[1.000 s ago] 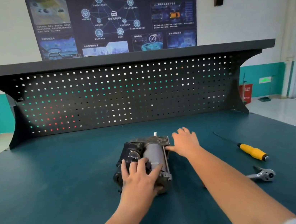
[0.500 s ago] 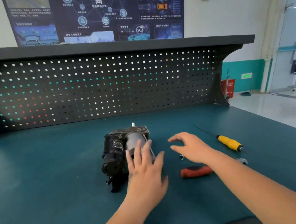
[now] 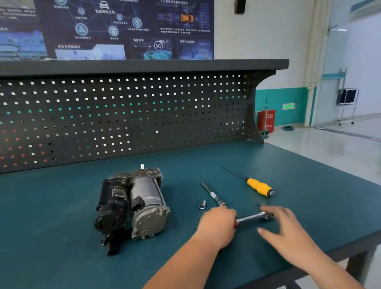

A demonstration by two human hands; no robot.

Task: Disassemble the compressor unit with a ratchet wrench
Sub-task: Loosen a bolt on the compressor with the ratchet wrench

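The compressor unit lies on its side on the green counter, left of centre, its round grey end cap turned toward the person and its black motor section on the left. Neither hand touches it. To its right, the left hand is closed around the red handle of the ratchet wrench, whose bare steel shank runs out to the right, low over the counter. The right hand is at the wrench's head end, fingers spread loosely and the thumb side touching or almost touching the head; whether it grips anything I cannot tell, as the hand is blurred. Just beyond the left hand a long extension bar lies pointing away, with a small socket just beside it on the left. Farther right lies a yellow-handled screwdriver, its thin shaft aimed at the black pegboard along the back of the counter.
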